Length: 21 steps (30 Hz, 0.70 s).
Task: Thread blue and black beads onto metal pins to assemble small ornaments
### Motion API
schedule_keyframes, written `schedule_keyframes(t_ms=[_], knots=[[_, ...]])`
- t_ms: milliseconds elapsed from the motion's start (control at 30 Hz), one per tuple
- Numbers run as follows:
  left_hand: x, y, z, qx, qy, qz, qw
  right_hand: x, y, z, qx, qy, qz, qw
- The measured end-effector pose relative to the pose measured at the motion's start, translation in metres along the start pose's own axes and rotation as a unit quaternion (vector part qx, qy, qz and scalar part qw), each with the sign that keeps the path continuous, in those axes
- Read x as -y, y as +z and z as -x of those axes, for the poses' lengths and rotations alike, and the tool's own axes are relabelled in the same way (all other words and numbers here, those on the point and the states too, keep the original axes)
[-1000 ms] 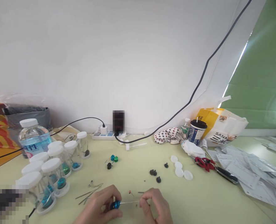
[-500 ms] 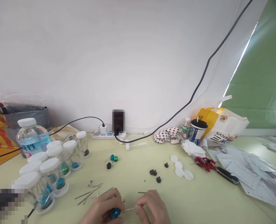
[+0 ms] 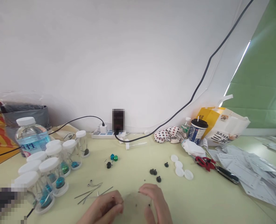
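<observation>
The yellow-and-white paper bag shows "SANM" in dark capitals, with larger dark characters beneath it. The blue label on the water bottle bears large white characters, too blurred to read exactly.

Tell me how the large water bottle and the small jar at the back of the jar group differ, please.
The water bottle is clearly larger than the small jar. The water bottle has a blue label, while the small jar shows no label. The water bottle appears filled with water, while the small jar holds a dark piece at its bottom. Both are clear, stand upright and have white caps.
</observation>
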<state>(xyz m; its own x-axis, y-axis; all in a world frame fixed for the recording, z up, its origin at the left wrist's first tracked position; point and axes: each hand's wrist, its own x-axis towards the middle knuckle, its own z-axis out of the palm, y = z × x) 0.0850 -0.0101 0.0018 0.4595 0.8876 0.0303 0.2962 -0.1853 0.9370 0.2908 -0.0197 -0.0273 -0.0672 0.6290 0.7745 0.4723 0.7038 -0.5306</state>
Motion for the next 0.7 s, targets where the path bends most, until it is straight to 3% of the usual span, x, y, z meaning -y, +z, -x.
schedule_keyframes(t_ms=[100, 233, 333, 533, 700], knots=[[0.005, -0.007, -0.004, -0.008, -0.018, 0.064, 0.998, -0.003, -0.01, -0.007, -0.003, 0.04, 0.07, 0.997], [0.006, -0.013, -0.008, -0.019, -0.027, 0.098, 0.995, -0.016, -0.017, -0.011, 0.102, 0.025, 0.136, 0.985], [0.004, -0.013, -0.008, -0.021, -0.03, 0.108, 0.994, -0.022, -0.017, -0.008, 0.151, 0.067, 0.144, 0.976], [0.002, -0.011, -0.008, -0.016, -0.041, 0.102, 0.994, -0.02, -0.013, -0.009, 0.158, 0.211, 0.1, 0.96], [0.004, -0.011, -0.008, -0.01, -0.041, 0.09, 0.995, -0.018, -0.013, -0.016, 0.179, 0.243, 0.098, 0.948]])
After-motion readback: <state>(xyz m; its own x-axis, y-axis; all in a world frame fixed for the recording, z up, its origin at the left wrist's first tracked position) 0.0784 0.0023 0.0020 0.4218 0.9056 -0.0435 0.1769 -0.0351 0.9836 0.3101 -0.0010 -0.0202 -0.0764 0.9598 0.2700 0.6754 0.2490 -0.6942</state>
